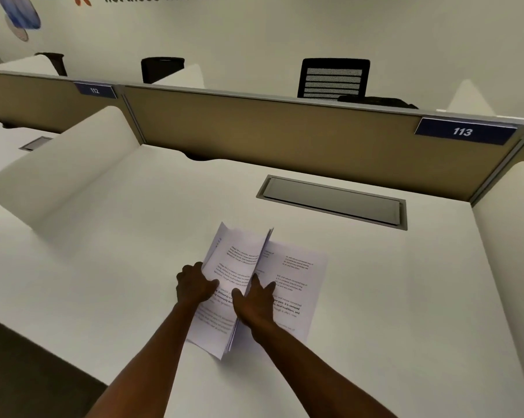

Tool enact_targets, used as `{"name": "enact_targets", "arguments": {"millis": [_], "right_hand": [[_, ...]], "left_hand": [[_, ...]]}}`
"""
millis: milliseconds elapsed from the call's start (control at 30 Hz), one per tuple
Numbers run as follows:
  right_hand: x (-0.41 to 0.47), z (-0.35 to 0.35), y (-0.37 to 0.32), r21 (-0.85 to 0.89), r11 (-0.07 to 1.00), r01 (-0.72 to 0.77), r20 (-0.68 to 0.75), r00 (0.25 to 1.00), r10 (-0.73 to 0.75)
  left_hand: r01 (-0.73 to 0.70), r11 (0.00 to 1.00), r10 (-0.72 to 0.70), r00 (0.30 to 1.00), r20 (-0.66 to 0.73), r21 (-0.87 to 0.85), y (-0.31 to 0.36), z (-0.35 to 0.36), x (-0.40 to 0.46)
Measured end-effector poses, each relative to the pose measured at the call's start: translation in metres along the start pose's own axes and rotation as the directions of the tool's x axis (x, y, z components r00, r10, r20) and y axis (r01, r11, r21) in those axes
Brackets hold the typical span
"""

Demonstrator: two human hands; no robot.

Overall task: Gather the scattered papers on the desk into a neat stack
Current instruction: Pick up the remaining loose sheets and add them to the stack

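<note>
- Meanwhile, at desk 113, a person is pulling printed papers (242, 267) into one bundle near the middle of the white desk (405, 297), at six o'clock from the grey cable hatch (333, 202).
- Left hand (194, 285) is gripping the bundle's left edge, fingers curling under the sheets and thumb lying on top, apparently squaring them.
- Right hand (254, 303) is pressing down with spread, fairly straight fingers, likely steadying the pile; one loose sheet (300, 285) is lying flat at three o'clock, partly beneath it.
- Both forearms are reaching forward, converging at the papers.
</note>
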State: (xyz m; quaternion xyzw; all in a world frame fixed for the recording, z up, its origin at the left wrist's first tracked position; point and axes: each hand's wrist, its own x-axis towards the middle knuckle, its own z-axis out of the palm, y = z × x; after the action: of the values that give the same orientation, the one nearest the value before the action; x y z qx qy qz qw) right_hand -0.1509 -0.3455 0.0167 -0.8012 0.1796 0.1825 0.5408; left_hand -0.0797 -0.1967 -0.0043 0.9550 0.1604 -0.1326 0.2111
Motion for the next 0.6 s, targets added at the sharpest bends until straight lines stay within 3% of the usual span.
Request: {"name": "enact_targets", "arguments": {"millis": [267, 433, 600], "right_hand": [[0.008, -0.007, 0.000, 0.282, 0.958, -0.047, -0.066, 0.995, 0.068], [0.011, -0.009, 0.003, 0.338, 0.940, -0.042, -0.095, 0.992, 0.078], [0.016, -0.015, 0.008, 0.103, 0.991, -0.089, -0.142, 0.984, 0.103]], "left_hand": [[0.043, 0.997, -0.044, 0.999, -0.014, -0.070, 0.003, 0.007, -0.002], [0.082, 0.983, -0.089, 0.995, -0.038, -0.162, 0.004, 0.007, 0.002], [0.084, 0.985, -0.086, 0.996, -0.008, -0.150, 0.005, 0.007, 0.003]]}}
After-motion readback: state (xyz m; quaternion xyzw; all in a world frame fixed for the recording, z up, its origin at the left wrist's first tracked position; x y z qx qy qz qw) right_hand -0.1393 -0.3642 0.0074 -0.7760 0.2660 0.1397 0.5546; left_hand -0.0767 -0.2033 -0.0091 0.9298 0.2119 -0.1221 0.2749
